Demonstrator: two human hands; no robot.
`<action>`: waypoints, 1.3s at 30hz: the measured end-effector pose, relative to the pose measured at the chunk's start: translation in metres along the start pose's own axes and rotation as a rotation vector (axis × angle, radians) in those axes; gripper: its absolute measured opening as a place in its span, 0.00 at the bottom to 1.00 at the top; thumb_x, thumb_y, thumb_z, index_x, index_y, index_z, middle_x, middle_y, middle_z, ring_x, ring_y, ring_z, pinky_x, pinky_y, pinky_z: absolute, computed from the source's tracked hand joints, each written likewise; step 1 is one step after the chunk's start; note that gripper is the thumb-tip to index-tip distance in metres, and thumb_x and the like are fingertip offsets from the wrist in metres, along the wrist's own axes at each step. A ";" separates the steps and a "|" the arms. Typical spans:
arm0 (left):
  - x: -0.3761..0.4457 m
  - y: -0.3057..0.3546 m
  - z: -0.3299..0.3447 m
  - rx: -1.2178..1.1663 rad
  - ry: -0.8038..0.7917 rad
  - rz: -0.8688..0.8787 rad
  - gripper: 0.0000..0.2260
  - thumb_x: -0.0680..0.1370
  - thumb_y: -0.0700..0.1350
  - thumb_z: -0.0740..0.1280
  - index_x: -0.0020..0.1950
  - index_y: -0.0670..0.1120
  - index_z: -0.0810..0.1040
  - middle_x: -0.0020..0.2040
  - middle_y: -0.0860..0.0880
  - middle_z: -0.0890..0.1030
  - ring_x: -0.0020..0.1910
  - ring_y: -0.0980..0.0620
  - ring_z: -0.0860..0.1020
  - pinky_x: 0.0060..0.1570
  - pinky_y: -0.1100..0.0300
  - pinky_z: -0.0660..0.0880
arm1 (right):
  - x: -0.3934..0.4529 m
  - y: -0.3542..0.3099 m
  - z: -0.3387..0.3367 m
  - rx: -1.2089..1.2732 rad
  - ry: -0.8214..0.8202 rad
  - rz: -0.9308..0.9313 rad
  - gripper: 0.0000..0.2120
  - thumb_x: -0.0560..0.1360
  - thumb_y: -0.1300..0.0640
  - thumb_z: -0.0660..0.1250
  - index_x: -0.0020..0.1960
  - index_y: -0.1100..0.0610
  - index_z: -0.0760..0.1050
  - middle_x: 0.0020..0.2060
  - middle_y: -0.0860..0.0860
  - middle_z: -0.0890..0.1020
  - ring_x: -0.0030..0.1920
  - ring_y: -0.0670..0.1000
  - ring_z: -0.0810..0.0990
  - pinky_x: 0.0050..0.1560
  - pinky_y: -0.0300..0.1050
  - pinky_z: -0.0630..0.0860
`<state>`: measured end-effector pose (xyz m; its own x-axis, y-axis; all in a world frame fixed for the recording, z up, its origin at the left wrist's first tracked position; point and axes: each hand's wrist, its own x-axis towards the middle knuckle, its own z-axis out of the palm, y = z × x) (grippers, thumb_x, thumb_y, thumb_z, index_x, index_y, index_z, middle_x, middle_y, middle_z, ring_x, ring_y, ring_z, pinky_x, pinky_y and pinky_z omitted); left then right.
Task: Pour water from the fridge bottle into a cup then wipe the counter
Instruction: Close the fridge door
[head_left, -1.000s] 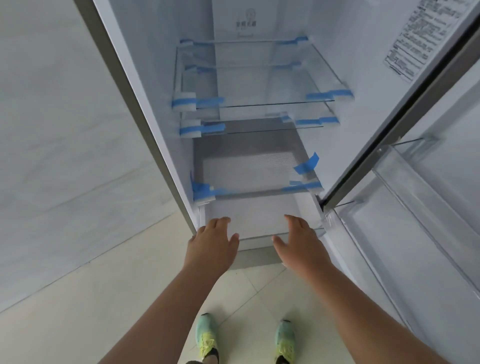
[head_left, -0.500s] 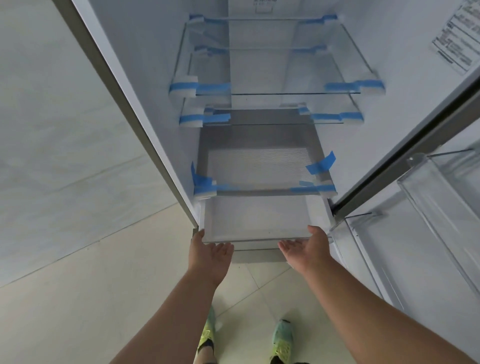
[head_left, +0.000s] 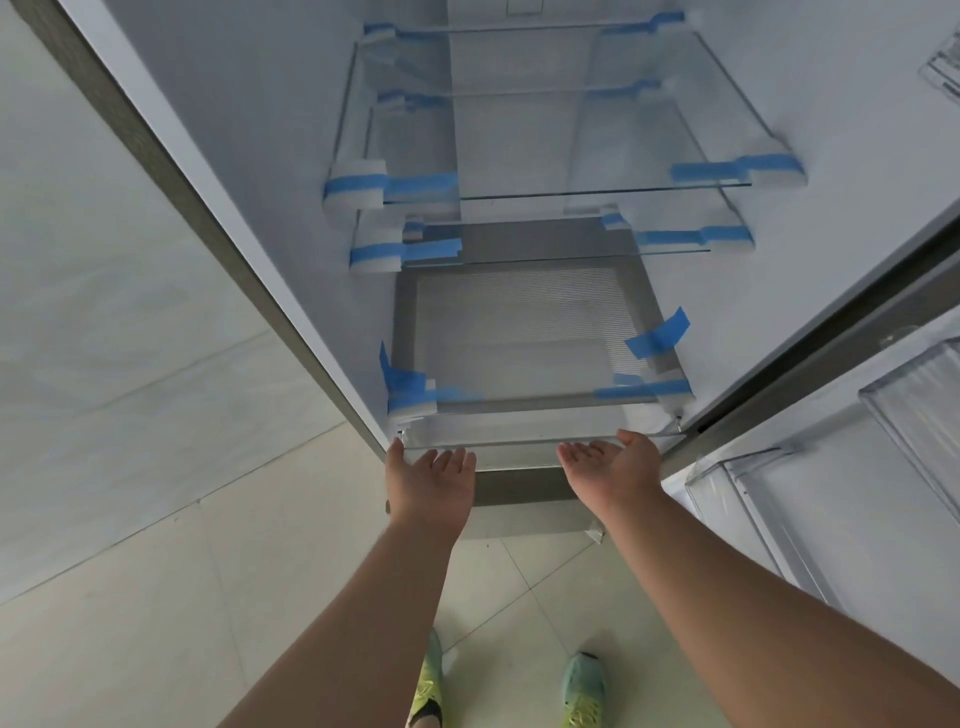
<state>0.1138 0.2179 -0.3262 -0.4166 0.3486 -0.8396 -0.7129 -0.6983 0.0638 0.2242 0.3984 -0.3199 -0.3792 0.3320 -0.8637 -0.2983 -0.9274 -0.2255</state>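
The fridge (head_left: 291, 218) stands open in front of me. No bottle or cup shows in this view. At the bottom of the compartment is a clear drawer (head_left: 519, 434). My left hand (head_left: 431, 483) reaches its front left corner, fingers straight, fingertips at the lower rim. My right hand (head_left: 610, 470) is palm-up at the front right, fingers under the rim and thumb on the edge. Neither hand holds anything.
Glass shelves (head_left: 597, 156) fixed with blue tape (head_left: 657, 338) sit above the drawer. The open door with clear bins (head_left: 919, 410) is on my right. A pale wall (head_left: 104, 286) is on the left, and tiled floor (head_left: 208, 597) lies under my feet.
Both hands dropped from the drawer's top edge to its lower front rim and turned palm-up. The camera moved closer to the fridge.
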 end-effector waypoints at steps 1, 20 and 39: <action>0.005 0.001 0.004 0.008 -0.004 0.004 0.36 0.85 0.58 0.60 0.86 0.42 0.51 0.85 0.39 0.54 0.84 0.39 0.55 0.82 0.44 0.55 | 0.003 -0.001 0.004 0.000 -0.007 -0.006 0.30 0.85 0.53 0.53 0.83 0.64 0.52 0.82 0.65 0.56 0.82 0.65 0.56 0.81 0.60 0.55; 0.005 0.001 0.044 0.511 0.063 0.155 0.28 0.86 0.50 0.63 0.83 0.43 0.60 0.79 0.41 0.68 0.75 0.39 0.73 0.75 0.43 0.70 | 0.000 -0.013 0.034 -0.306 -0.052 -0.108 0.24 0.86 0.54 0.58 0.78 0.64 0.65 0.72 0.62 0.72 0.72 0.63 0.73 0.75 0.57 0.68; -0.292 -0.125 0.106 2.096 -1.844 1.313 0.18 0.84 0.47 0.64 0.74 0.53 0.76 0.71 0.53 0.79 0.70 0.50 0.76 0.69 0.52 0.71 | -0.286 0.004 -0.089 -1.534 0.728 -1.226 0.24 0.80 0.41 0.65 0.73 0.48 0.70 0.68 0.45 0.79 0.67 0.51 0.79 0.66 0.50 0.76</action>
<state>0.2652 0.2696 -0.0315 0.2479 0.9059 0.3432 0.8159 -0.3863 0.4302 0.4091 0.2839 -0.1137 -0.1497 0.9845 0.0914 0.8706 0.1751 -0.4598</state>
